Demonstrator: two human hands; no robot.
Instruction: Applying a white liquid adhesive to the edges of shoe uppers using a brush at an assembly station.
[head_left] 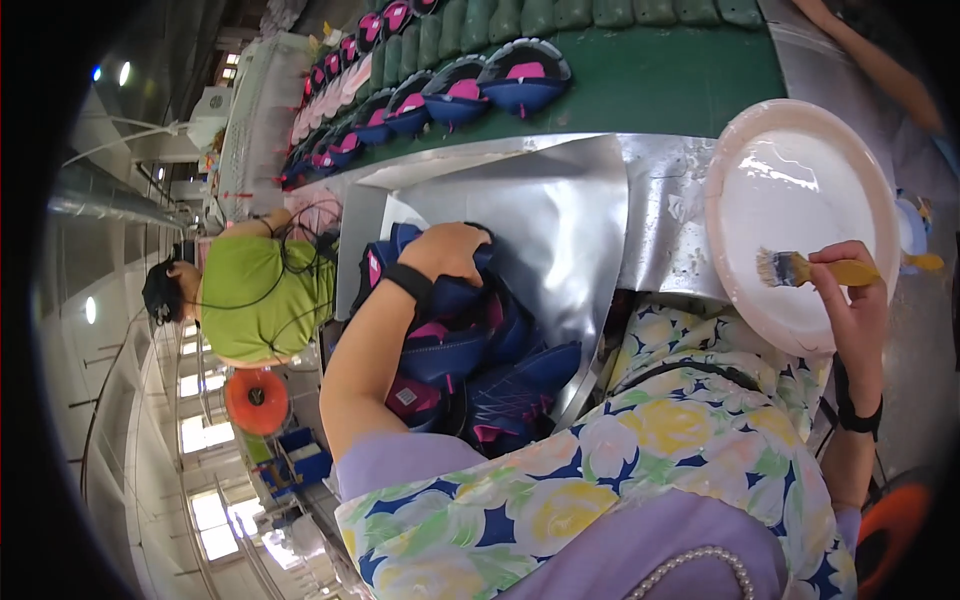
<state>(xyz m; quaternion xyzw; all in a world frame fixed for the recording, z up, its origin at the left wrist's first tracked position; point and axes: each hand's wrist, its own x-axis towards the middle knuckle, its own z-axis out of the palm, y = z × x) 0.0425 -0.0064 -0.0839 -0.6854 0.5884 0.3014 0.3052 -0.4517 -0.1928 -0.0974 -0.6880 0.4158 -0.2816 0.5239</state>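
My left hand (pixel 445 253) reaches into a pile of navy shoe uppers (pixel 440 362) with pink linings, lying in a metal tray. Its fingers curl round one navy shoe upper (pixel 452 296) at the top of the heap; the fingertips are partly hidden. Between the thumb and fingers of my right hand (pixel 852 305) is a flat paintbrush (pixel 845 272) with a yellow handle. The brush's pale bristles point left, over a wide pale basin (pixel 733 125) that holds white liquid.
The shiny metal tray (pixel 560 210) adjoins a green conveyor belt (pixel 650 85). On the belt stand navy-and-pink uppers (pixel 523 90) in a row, beside several dark green shoe lasts (pixel 537 15). A person in a green shirt (pixel 262 300) works at the left. Another person's arm (pixel 880 60) shows at the upper right.
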